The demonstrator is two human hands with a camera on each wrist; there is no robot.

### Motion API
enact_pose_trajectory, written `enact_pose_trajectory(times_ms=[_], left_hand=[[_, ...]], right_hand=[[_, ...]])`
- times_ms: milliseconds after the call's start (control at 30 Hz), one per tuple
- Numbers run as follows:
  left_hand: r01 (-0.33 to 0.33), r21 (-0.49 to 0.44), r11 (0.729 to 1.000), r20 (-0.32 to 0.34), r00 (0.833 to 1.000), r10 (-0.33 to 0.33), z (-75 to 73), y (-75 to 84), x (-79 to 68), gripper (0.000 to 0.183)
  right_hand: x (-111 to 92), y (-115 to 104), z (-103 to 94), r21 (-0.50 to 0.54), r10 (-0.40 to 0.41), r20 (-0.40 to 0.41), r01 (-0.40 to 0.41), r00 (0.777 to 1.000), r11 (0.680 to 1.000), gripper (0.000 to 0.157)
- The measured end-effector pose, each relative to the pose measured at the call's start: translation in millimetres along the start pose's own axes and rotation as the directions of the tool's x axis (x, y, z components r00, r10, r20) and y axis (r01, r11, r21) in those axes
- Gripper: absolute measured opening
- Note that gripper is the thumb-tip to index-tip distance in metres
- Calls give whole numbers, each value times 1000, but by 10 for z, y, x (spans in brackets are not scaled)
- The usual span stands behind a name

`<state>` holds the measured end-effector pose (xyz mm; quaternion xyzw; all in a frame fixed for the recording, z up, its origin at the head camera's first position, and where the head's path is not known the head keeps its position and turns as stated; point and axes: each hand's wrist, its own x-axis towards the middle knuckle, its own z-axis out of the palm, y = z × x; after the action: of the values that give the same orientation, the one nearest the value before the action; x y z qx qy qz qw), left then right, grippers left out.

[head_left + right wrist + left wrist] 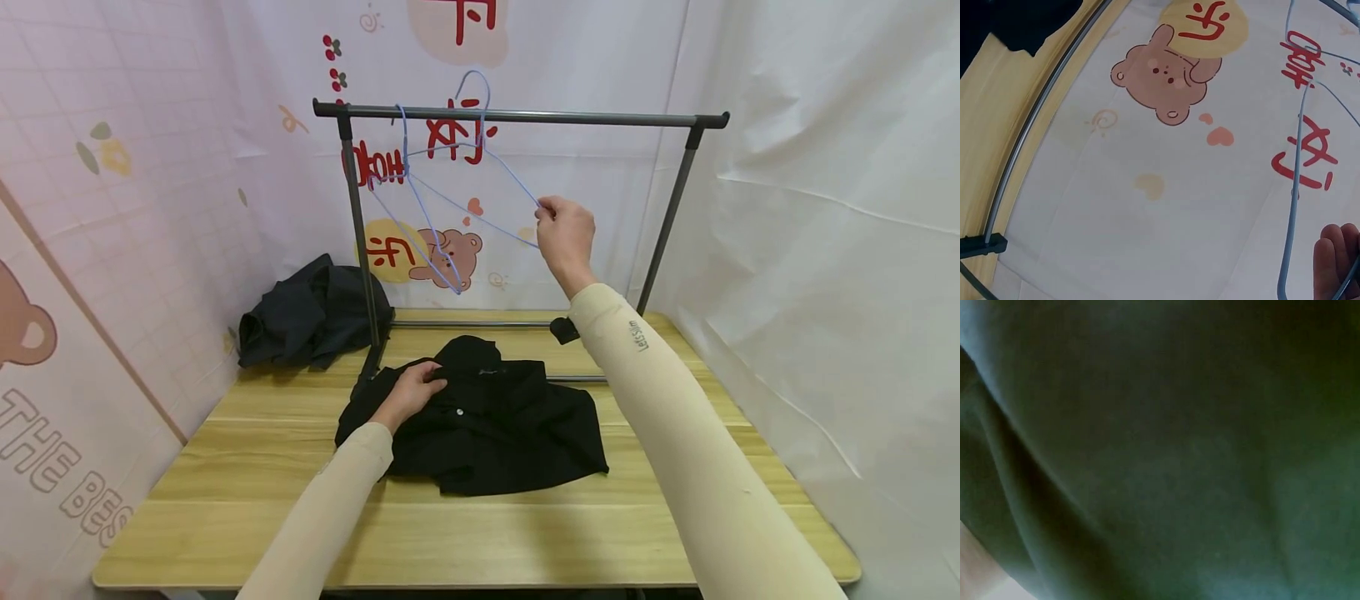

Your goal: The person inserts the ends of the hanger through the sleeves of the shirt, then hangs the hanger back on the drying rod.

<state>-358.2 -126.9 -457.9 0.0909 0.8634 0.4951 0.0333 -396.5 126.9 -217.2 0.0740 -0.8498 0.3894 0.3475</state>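
Observation:
My right hand [566, 237] pinches one end of a blue wire hanger [512, 173], raised in front of the rack. The hanger's hook rises above the rail; whether it touches the rail I cannot tell. In the right wrist view, curled fingers [1338, 256] meet the blue wire at the lower right corner. A black shirt [517, 433] with a white button lies spread on the table. My left hand [408, 392] grips it near the collar, fingertips partly hidden by cloth. Dark cloth fills nearly the whole left wrist view.
A grey metal rack [585, 117] stands across the back of the wooden table [247, 533]. Another blue hanger [426, 215] hangs at its left end. A crumpled dark garment [311, 321] lies back left. Printed cloth walls [810, 167] enclose the table.

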Motion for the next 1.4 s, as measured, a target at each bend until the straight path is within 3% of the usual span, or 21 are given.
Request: enact_pose_trajectory(times_ms=[267,500,800,1133,1400], left_hand=[[0,-1,1000,3,1000,0,-23,14,-3,27],[31,0,1000,10,999,-31,-72,3,25,45],[83,-85,993,41,996,-80,-157,52,49,53],[85,-79,993,44,996,-81,-177,92,96,54],[100,-101,990,6,995,-100,-224,118,126,58]], right_hand=[[-65,305,-138,19,-20,-67,21,998,1000,23],[-138,600,-199,49,-42,-119,48,992,998,22],[-335,1223,-354,18,-66,-187,71,980,997,19],[-722,1893,-687,-88,-203,-113,194,973,977,19],[-892,2172,-820,-112,-326,-18,322,945,940,18]])
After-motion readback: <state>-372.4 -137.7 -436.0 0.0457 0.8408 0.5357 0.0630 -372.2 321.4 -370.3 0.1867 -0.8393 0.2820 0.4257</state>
